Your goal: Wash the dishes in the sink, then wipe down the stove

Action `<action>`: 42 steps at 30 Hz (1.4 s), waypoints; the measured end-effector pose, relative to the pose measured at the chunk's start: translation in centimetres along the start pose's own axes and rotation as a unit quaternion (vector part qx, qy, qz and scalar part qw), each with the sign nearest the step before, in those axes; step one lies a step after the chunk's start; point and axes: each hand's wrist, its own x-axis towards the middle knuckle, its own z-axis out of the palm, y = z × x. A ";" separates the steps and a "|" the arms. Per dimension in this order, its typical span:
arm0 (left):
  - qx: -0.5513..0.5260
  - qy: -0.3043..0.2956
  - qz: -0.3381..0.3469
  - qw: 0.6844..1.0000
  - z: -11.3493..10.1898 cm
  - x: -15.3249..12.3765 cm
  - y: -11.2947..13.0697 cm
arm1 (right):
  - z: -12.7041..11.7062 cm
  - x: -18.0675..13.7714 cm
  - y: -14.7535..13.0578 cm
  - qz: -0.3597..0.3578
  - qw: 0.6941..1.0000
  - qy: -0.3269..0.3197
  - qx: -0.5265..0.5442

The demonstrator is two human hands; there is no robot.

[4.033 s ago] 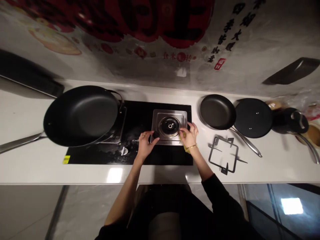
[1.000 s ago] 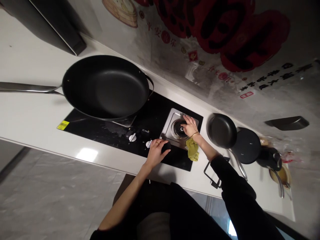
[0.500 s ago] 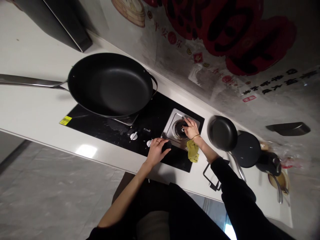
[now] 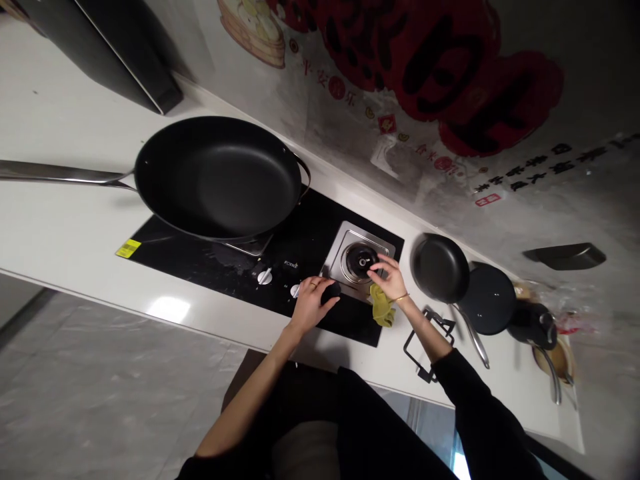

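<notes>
thumb and fingers of a person's left hand [image 4: 309,303] are clamped around a dark round piece [image 4: 332,291], held low over the front of a black glass hob [image 4: 313,217], a ring [image 4: 313,285] showing on one finger. the right hand [image 4: 391,279] hangs with fingers curled at the near right edge of a round burner [image 4: 361,262]; whether its fingertips touch the burner or pinch anything cannot be told. the burner sits in the middle of a square steel plate [image 4: 341,248]. below the right wrist, which wears a thin bracelet [image 4: 401,297], a crumpled yellow-green cloth [image 4: 383,307] lies across the plate's corner and the hob's right edge. two pale knobs [image 4: 265,276] line the front, the nearer one partly behind the left hand. a black pan support [image 4: 427,375] lies on the white counter [image 4: 60,233], partly hidden by the right forearm. beyond it rest a small frying pan [image 4: 439,267] and a flat black disc [image 4: 487,300]. at the hob's other end stands a large black pan [image 4: 220,177], its long handle pointing left.
</notes>
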 end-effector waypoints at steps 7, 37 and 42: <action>0.003 -0.005 -0.007 1.000 -0.7 0.6 -0.3 | 4.0 -8.8 -3.7 -0.069 0.989 -0.131 0.002; 0.055 -0.043 0.015 0.997 0.4 0.5 0.5 | 5.7 0.9 -1.8 -0.008 1.000 0.005 -0.010; 0.070 -0.027 0.023 0.997 0.2 3.7 0.4 | 4.7 -4.7 0.5 -0.038 0.989 0.131 0.063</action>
